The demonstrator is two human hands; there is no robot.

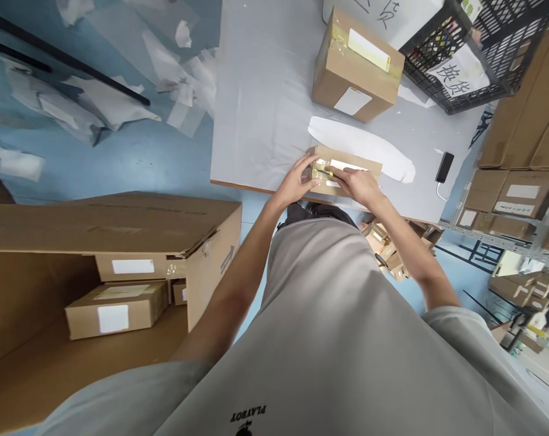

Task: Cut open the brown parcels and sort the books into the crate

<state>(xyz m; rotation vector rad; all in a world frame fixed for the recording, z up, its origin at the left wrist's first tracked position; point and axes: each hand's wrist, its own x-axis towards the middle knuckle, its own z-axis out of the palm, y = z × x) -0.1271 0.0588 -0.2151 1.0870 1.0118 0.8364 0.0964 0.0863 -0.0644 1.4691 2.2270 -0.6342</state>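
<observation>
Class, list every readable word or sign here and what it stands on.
"PLAYBOY": on the grey shirt
"换货": paper sign on the black crate
"货": white bin; the writing before it is cut off
Too small or blurred: carton labels; print on the large open carton

head camera faces forward and down, shirt (pixel 328 315) near, table (pixel 256 115) beyond.

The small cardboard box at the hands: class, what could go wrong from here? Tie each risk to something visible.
1. The slim tool in the right hand might slip towards the left hand, which rests close by on the same box.
2. The box lies near the edge of the table, so a hard push could send it over.
</observation>
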